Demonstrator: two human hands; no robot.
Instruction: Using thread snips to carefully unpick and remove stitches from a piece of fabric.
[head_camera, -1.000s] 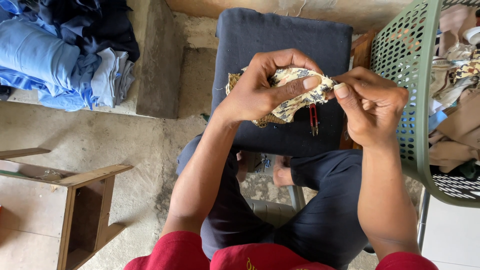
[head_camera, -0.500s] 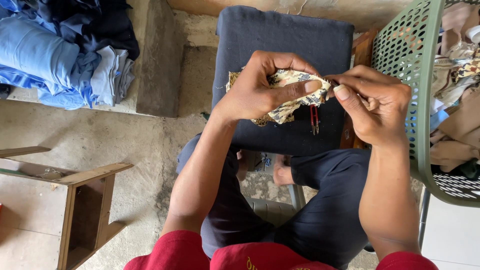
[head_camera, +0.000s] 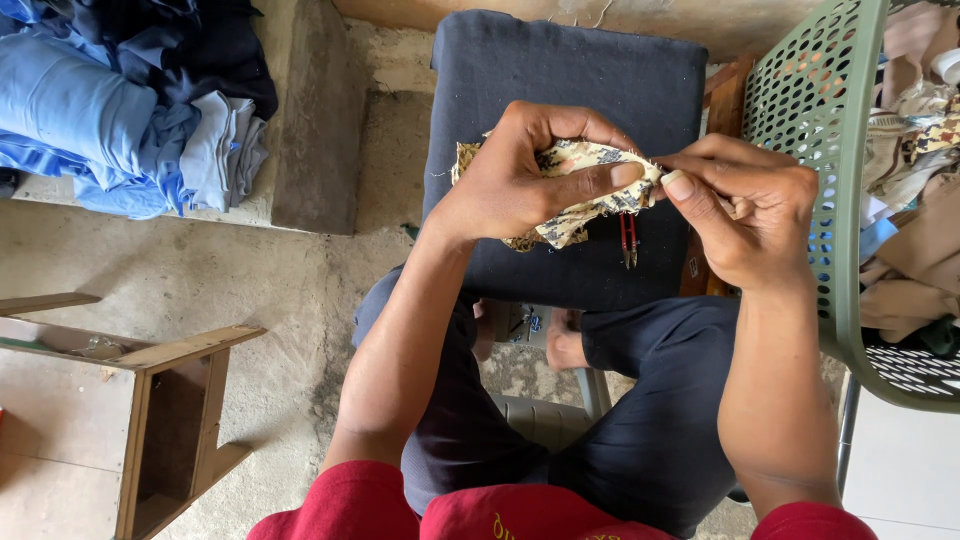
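Observation:
My left hand (head_camera: 530, 175) grips a small folded piece of cream cloth with a dark pattern (head_camera: 580, 160), thumb pressed along its top edge. My right hand (head_camera: 750, 205) meets it from the right, thumb and forefinger pinching the cloth's right end. A small red-handled thread snip (head_camera: 628, 238) hangs down between the two hands; which hand holds it I cannot tell. Both hands hover above a dark blue cushion (head_camera: 560, 70).
A green perforated plastic basket (head_camera: 810, 120) full of beige and patterned cloth stands at the right. A heap of blue garments (head_camera: 110, 100) lies at the upper left on a concrete step. A low wooden stool (head_camera: 160, 400) stands at the lower left. My knees are in dark trousers.
The hands and the cloth have stayed nearly still; my right fingers have shifted slightly along the cloth's right end.

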